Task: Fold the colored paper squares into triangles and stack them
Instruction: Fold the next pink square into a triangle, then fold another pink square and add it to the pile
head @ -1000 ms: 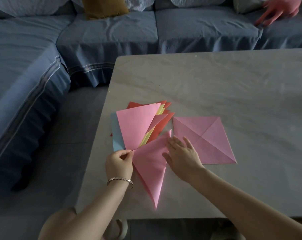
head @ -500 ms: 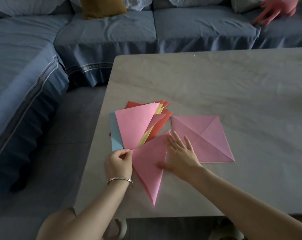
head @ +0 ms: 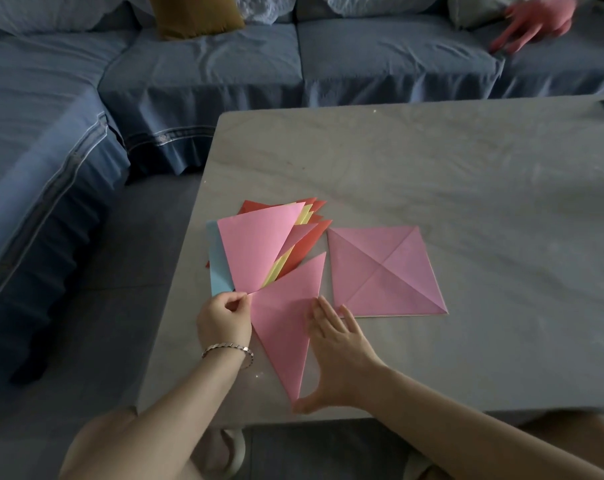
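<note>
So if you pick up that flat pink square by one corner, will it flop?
The pink square is one thin sheet, so it probably droops. Its crossing creases may make it bend along them. It likely weighs almost nothing and would slide easily on the smooth table.

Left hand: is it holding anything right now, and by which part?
The left hand pinches the folded pink triangle at its left corner; the right hand lies flat along its right edge.

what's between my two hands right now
In the head view, the folded pink triangle lies between the left hand and right hand.
</note>
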The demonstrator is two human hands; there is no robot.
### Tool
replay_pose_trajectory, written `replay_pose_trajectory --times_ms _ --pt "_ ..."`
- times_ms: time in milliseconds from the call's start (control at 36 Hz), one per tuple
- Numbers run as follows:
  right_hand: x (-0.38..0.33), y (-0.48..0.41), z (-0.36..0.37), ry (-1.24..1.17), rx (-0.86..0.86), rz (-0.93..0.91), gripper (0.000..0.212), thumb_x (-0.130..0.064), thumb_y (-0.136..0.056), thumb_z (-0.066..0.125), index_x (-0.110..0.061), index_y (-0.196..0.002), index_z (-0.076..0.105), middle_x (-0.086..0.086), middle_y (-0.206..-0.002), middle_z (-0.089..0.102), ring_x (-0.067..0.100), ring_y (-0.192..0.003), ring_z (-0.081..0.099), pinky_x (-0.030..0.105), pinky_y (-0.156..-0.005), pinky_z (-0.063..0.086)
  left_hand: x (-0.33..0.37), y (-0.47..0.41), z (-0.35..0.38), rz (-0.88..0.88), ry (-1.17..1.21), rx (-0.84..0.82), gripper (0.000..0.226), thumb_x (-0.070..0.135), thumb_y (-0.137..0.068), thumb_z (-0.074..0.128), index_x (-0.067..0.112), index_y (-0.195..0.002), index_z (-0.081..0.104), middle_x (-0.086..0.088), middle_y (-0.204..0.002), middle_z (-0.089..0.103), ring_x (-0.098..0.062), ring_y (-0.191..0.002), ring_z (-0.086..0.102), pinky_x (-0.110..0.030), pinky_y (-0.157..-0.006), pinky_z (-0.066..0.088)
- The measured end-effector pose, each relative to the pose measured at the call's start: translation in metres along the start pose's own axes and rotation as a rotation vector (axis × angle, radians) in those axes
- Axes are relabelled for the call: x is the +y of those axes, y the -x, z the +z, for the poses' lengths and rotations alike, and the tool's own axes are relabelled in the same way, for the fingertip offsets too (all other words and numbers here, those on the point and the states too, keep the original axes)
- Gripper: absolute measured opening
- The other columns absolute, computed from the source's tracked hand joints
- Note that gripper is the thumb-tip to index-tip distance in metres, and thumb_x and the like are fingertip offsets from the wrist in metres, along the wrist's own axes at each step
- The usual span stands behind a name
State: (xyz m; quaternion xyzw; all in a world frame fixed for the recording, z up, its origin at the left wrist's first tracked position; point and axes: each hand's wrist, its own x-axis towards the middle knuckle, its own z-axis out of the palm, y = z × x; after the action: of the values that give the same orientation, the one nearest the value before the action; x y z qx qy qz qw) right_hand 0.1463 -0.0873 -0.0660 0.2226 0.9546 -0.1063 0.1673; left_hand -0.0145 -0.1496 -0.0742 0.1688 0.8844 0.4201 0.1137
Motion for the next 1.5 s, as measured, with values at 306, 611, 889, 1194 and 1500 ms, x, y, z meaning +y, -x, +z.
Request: replay_pose_trajectory --times_ms 306,611,889,1194,1500 --pt "0.071 0.017 -0.01 -0.417 0.468 0.007 0.049 -0.041 -0.08 0.066 -0.019 -0.122 0.057 -0.001 -0.143 0.041 0.005 -0.137 0.017 0.032 -0.114 0.017 0.053 -0.025 -0.023 0.299 0.072 0.121 0.012 0.011 -0.082 0.063 0.003 -0.087 0.07 -0.014 -0.089 0.069 -0.027 -0.083 0.062 -0.026 -0.073 0.043" --pt "0.105 0.024 -0.016 -0.217 0.29 0.16 0.07 -0.049 -0.081 0.062 -0.017 -0.138 0.038 -0.005 -0.147 0.034 0.015 -0.135 0.031 0.021 -0.106 0.017 0.093 -0.056 -0.013 0.556 -0.353 0.141 0.049 0.005 -0.081 0.061 0.005 -0.127 0.046 -0.021 -0.127 0.048 -0.037 -0.12 0.042 -0.046 -0.101 0.035" --pt "0.107 0.022 -0.009 -0.3 0.364 0.15 0.065 -0.043 -0.075 0.071 -0.012 -0.129 0.052 0.0 -0.138 0.048 0.02 -0.129 0.043 0.025 -0.105 0.026 0.107 0.031 0.053 -0.093 -0.097 -0.684 0.054 0.019 -0.085 0.054 0.014 -0.136 0.036 -0.007 -0.132 0.05 -0.022 -0.116 0.05 -0.033 -0.101 0.038" --pt "0.109 0.021 -0.009 -0.284 0.358 0.131 0.067 -0.047 -0.078 0.066 -0.018 -0.134 0.045 -0.007 -0.141 0.044 0.013 -0.132 0.037 0.021 -0.106 0.021 0.113 0.033 0.06 -0.127 0.01 -0.575 0.044 0.013 -0.08 0.055 0.017 -0.123 0.05 -0.007 -0.119 0.059 -0.024 -0.107 0.057 -0.041 -0.093 0.048" --pt "0.111 0.019 -0.003 -0.329 0.407 0.12 0.07 -0.045 -0.077 0.068 -0.023 -0.138 0.041 -0.011 -0.142 0.041 0.012 -0.133 0.036 0.023 -0.107 0.022 0.122 0.032 0.067 -0.225 0.057 -0.612 0.02 0.019 -0.077 0.063 0.004 -0.089 0.057 -0.003 -0.063 0.054 -0.019 -0.057 0.052 -0.029 -0.064 0.05"
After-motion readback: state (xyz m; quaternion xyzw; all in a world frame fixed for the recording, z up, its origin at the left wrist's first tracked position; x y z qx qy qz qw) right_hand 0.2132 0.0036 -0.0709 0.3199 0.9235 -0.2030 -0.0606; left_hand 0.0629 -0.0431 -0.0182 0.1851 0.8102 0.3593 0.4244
